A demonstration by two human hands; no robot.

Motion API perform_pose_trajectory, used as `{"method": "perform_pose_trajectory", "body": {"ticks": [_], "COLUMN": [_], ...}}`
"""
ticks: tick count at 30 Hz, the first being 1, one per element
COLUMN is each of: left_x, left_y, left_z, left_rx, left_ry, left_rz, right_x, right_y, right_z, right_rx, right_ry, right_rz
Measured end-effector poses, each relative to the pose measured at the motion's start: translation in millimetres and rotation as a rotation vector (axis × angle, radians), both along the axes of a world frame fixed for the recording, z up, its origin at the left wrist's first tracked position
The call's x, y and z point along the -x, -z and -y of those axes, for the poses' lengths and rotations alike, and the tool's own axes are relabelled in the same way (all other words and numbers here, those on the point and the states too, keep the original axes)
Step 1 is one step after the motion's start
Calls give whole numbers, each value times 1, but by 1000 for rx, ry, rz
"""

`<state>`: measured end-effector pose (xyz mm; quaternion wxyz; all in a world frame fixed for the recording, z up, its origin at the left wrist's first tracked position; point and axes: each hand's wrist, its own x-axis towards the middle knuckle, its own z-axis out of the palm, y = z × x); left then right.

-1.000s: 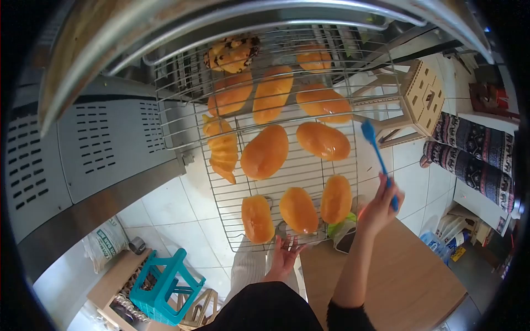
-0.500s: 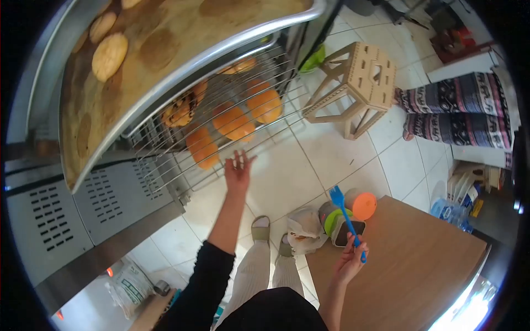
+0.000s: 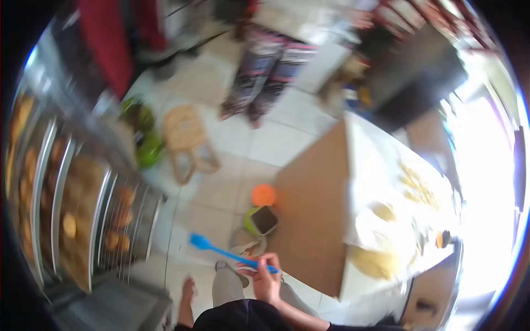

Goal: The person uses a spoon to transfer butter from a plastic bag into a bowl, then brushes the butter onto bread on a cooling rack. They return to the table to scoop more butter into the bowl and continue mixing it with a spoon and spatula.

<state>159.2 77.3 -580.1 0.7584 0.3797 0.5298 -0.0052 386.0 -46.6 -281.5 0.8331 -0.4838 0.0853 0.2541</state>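
My right hand [image 3: 266, 279] is closed around the handle of a blue pastry brush [image 3: 226, 255], whose flared head points left over the floor. Low in the view, my left hand [image 3: 189, 288] hangs beside my leg, blurred, fingers loosely stretched and nothing visible in it. To its left stands a rack with metal trays [image 3: 88, 220]. A pale round bread [image 3: 69, 225] lies on one tray, and several browned buns [image 3: 118, 240] sit on the wire shelf [image 3: 138, 220].
A brown-sided table [image 3: 309, 215] with a bright white top stands right, bearing dough pieces [image 3: 417, 185] and a yellowish mass [image 3: 375, 263]. Near its base are an orange lid [image 3: 264, 195] and a dark-topped container [image 3: 265, 219]. Ahead are a folding stool [image 3: 186, 132] and a person's patterned trousers [image 3: 265, 66].
My view has swung right, from the rack toward the table. My left hand has dropped away from the wire shelf of buns to my side. The brush stays in my right hand, now pointing left.
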Motion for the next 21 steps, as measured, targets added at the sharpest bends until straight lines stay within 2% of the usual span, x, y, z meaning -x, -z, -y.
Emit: {"method": "perform_pose_trajectory", "body": {"ticks": [3, 6, 7, 9, 11, 13, 14, 16, 19, 21], "left_x": [-4, -21, -28, -38, -52, -59, -64, -73, -86, -100], "left_y": [-42, -76, -84, -105, -122, -137, -144, -158, -178, -188], "left_z": [64, 126, 145, 176, 199, 218, 227, 236, 238, 239], "left_rx": [7, -9, -21, -45, -77, -107, -122, -153, -198, -222], "left_ry": [320, 534, 589, 682, 763, 816, 839, 865, 895, 914], "left_rz": [-99, -145, -153, -158, -144, -131, -125, -121, -123, -132], "right_x": [-2, -15, -24, -50, -82, -120, -140, -178, -218, -234], "right_y": [-74, -129, -146, -170, -186, -171, -159, -126, -81, -62], "right_z": [46, 138, 173, 256, 341, 426, 456, 492, 510, 515], "right_rx": [-259, -316, -349, -224, -144, -44, 28, 158, 45, 15], "right_ry": [34, 161, 303, 568, 914, 1050, 1150, 1197, 1213, 1204], "right_rz": [195, 481, 546, 762, 772, 755, 666, 588, 424, 414]}}
